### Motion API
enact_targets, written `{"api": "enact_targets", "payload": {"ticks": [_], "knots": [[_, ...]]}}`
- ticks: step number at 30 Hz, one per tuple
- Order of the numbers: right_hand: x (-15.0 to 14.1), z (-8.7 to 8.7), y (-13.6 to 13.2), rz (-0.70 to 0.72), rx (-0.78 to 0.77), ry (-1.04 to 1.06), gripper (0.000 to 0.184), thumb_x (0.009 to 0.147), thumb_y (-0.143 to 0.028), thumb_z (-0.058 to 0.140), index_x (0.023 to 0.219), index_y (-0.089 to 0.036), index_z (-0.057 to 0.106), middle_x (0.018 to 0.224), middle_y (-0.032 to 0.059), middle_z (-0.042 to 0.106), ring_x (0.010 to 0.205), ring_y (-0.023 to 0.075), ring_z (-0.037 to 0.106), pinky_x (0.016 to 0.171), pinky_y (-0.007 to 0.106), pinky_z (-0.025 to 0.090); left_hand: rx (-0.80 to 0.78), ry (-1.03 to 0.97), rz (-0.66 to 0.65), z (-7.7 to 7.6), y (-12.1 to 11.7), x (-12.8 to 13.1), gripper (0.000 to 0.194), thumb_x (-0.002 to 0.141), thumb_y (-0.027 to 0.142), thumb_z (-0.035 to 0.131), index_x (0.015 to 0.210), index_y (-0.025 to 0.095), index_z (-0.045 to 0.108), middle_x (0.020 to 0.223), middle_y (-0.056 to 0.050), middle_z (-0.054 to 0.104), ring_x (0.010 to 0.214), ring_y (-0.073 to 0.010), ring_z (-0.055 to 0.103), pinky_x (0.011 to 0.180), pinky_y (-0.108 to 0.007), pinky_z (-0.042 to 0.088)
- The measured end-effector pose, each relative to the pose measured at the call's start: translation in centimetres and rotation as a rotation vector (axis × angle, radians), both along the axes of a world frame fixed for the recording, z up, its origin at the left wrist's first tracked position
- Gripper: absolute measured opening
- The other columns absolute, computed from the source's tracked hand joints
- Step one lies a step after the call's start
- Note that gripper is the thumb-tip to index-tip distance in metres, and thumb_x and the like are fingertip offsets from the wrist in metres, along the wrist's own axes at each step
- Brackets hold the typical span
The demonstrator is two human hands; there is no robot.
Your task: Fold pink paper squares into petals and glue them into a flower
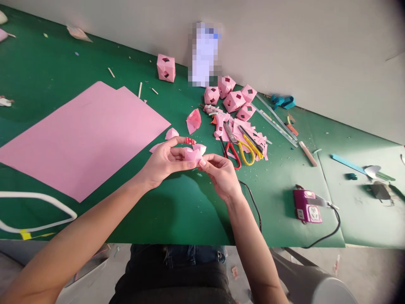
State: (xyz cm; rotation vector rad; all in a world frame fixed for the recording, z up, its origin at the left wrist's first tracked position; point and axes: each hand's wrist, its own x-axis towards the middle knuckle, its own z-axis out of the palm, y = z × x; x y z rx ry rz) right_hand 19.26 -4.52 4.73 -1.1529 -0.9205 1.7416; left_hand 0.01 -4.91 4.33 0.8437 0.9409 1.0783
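Both my hands meet above the green table [177,211], pinching one small folded pink paper piece [193,154]. My left hand [163,162] grips it from the left with thumb and fingers. My right hand [220,171] pinches its right edge with curled fingers. A red patterned bit shows at the left fingertip. Loose folded pink pieces [193,120] lie just beyond the hands.
Large pink paper sheets [82,139] lie at left. Several finished pink paper cubes [234,99] and one apart [166,67] stand near the wall. Red and yellow scissors [240,147] rest on pink scraps. A purple power strip [306,206] with black cable sits right, beside rulers and sticks.
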Motion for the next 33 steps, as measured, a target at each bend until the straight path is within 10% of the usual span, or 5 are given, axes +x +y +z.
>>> {"api": "enact_targets", "payload": {"ticks": [18,33], "knots": [[-0.7,-0.7,-0.4,-0.064,0.175,-0.208,0.044,0.074,-0.066,0.091,0.088,-0.025,0.084,0.091,0.0037,0.08,0.086,0.0198,0.068,0.08,0.033,0.055,-0.122,-0.19,0.093,-0.9,0.8,0.1,0.055,0.064,0.031,0.105,0.109,0.019,0.075,0.084,0.0,0.077,0.079,-0.0153,0.075,0.085,-0.028,0.06],[-3.0,-1.4,-0.9,-0.053,-0.118,0.062,0.038,0.066,-0.051,0.098,0.092,-0.026,0.089,0.1,0.0046,0.083,0.079,0.0153,0.061,0.071,0.031,0.05,-0.104,-0.307,0.184,-0.7,0.5,1.2,0.032,0.077,0.035,0.096,0.088,0.019,0.071,0.084,0.001,0.07,0.084,-0.0141,0.068,0.084,-0.027,0.054]]}}
